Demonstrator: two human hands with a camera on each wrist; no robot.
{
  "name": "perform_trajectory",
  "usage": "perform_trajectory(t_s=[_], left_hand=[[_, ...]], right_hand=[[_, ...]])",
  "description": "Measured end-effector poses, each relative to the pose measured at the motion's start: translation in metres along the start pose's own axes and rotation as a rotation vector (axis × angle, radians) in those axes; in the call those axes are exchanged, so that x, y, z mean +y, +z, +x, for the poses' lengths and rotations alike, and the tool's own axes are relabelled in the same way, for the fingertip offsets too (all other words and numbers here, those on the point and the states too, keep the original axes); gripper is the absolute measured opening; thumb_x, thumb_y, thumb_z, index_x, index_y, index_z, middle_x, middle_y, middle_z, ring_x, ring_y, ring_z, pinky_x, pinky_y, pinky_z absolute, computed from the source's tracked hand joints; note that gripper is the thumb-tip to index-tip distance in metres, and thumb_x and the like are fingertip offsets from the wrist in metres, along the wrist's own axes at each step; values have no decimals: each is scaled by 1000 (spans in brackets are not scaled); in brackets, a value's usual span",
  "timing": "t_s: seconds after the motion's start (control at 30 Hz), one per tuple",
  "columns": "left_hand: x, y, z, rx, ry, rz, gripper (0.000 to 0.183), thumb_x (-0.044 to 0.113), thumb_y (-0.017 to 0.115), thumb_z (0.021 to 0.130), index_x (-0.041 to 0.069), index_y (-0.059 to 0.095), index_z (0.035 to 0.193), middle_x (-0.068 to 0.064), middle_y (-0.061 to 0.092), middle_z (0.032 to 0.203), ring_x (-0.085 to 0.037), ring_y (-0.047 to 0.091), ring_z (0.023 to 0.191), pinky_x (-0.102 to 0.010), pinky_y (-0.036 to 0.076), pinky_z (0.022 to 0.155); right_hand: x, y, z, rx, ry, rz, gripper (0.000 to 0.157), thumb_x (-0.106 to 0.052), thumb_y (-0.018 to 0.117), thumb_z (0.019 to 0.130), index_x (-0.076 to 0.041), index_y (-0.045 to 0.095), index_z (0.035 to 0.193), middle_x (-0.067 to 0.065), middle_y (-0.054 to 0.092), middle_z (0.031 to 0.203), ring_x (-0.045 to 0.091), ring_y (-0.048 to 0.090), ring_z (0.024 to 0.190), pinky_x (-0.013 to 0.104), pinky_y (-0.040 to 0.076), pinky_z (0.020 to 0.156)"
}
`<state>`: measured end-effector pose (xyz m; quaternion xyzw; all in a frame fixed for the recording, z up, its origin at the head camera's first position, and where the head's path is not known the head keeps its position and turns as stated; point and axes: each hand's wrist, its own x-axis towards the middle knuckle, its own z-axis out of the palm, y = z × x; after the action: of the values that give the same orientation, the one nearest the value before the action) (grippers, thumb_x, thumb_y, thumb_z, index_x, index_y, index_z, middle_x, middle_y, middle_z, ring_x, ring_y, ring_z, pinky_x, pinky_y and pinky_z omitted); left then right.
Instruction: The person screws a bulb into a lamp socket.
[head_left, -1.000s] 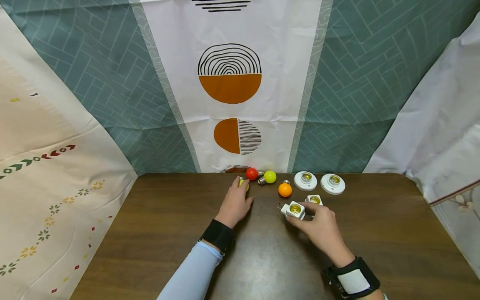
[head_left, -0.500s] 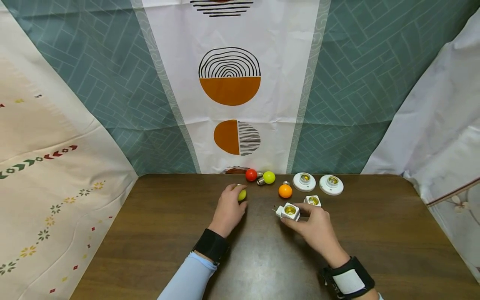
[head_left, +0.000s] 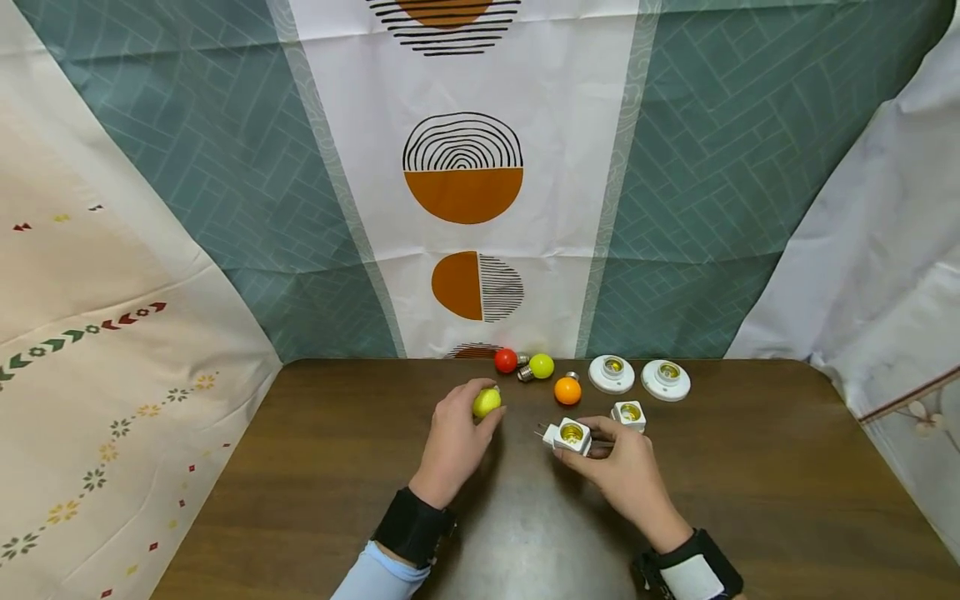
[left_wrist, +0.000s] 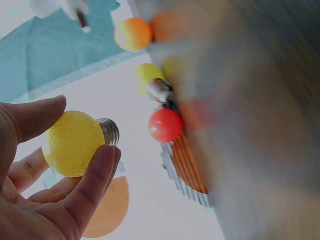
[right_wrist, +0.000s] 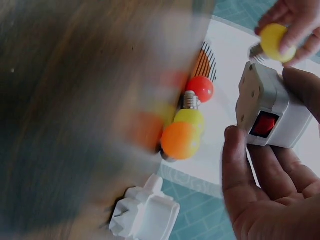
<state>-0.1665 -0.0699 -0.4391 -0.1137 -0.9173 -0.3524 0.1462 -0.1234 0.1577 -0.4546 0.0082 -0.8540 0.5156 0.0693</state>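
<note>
My left hand (head_left: 453,442) holds a yellow light bulb (left_wrist: 75,144) between thumb and fingers, its metal screw base (left_wrist: 110,132) left exposed. My right hand (head_left: 626,471) grips a white plug-in bulb socket (head_left: 568,436) by its sides. Its brass-coloured threaded opening faces up in the head view, and two metal prongs stick out to the left. In the right wrist view, a red rocker switch (right_wrist: 264,124) shows on the socket's side. Bulb and socket are apart, the bulb to the left.
Behind the hands lie a red bulb (head_left: 506,361), a yellow-green bulb (head_left: 542,365) and an orange bulb (head_left: 567,390). Two round white lamp holders (head_left: 611,375) stand at the back right. A second white plug-in socket (head_left: 628,414) sits just beyond the right hand on the wooden table (head_left: 337,467).
My left hand has taken the yellow bulb from the back of the table and drawn it nearer. The right hand has shifted slightly left with the socket.
</note>
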Motion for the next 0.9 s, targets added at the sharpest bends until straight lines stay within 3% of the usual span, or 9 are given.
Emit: perform_trajectory(t_s=[0.2,0.37,0.7,0.9], left_hand=[[16,-9,-1,34,5,-109,49,28,73,80,13,48,120,2,53,107,-10,52,89,-27,48,77],[26,-13,-3,54,37,-201,45,24,74,79,13,54,118,0,49,106,-12,50,91,-28,49,76],[37,-14,-9,-20,-7,-304,50,31,75,78,11,55,119,1,58,109,-7,57,84,-23,49,73],[37,-13,-11,-33,15,-355,46,30,74,79,10,58,118,1,54,106,-8,58,87,-24,49,73]], right_hand=[[-4,6,0,-4,-14,72,49,-28,86,60,-12,67,101,5,64,91,12,63,71,24,50,59],[-4,8,0,10,-19,13,50,-32,87,58,-15,67,100,1,64,91,9,62,73,23,50,61],[-6,13,-2,-44,16,13,52,-27,88,55,-13,67,101,0,64,93,9,60,82,23,50,65],[-6,17,-2,-56,18,16,49,-26,89,52,-16,67,95,-1,62,91,8,60,81,22,50,63]])
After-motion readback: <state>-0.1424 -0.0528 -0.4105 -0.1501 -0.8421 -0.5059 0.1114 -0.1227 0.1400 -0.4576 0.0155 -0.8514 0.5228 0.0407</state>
